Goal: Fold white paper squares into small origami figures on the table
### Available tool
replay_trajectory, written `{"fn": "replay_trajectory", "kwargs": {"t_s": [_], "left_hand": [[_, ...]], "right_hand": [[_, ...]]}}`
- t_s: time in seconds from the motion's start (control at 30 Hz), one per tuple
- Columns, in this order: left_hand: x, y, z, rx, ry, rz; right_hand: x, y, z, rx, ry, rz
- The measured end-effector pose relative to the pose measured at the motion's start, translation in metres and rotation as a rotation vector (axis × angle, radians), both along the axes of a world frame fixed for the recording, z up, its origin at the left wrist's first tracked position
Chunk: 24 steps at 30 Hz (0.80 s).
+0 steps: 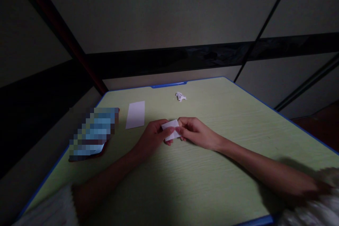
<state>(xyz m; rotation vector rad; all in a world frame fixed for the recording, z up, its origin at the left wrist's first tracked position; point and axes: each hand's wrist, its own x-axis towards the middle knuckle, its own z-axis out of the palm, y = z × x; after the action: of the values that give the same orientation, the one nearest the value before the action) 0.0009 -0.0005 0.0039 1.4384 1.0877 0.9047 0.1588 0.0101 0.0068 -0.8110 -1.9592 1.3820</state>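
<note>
Between my two hands is a small folded piece of white paper (pixel 172 125), held just above the table and showing crease lines. My left hand (pixel 156 132) grips its left side, thumb on top and fingers underneath. On the right edge, my right hand (pixel 194 131) pinches the paper with thumb and bent fingers. Both thumbs nearly meet on its face. Beyond my hands lies a folded white paper figure (pixel 180 96), shaped like a frog. A flat white sheet of paper (pixel 135 114) rests to the left of my left hand.
A light green table (pixel 238 123) with blue edging (pixel 265 102) carries everything. At its left side lies a flat object with a dark red rim (pixel 104 148), mostly blurred by pixels. Cabinet panels (pixel 164 10) with a dark band (pixel 169 60) stand behind the table.
</note>
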Motion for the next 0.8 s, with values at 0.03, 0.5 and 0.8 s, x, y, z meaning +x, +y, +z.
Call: {"fn": "replay_trajectory", "kwargs": {"t_s": [0.03, 0.5, 0.8], "left_hand": [[-0.0005, -0.0002, -0.0001, 0.002, 0.003, 0.003], [-0.0040, 0.0026, -0.0029, 0.020, 0.027, -0.073], [0.0007, -0.0005, 0.0030, -0.086, -0.123, -0.057]], "right_hand": [[0.0004, 0.0004, 0.0006, -0.003, -0.008, 0.003], [0.0021, 0.0029, 0.0002, -0.061, 0.127, -0.045], [-0.0021, 0.0007, 0.0007, -0.115, 0.231, -0.124]]}}
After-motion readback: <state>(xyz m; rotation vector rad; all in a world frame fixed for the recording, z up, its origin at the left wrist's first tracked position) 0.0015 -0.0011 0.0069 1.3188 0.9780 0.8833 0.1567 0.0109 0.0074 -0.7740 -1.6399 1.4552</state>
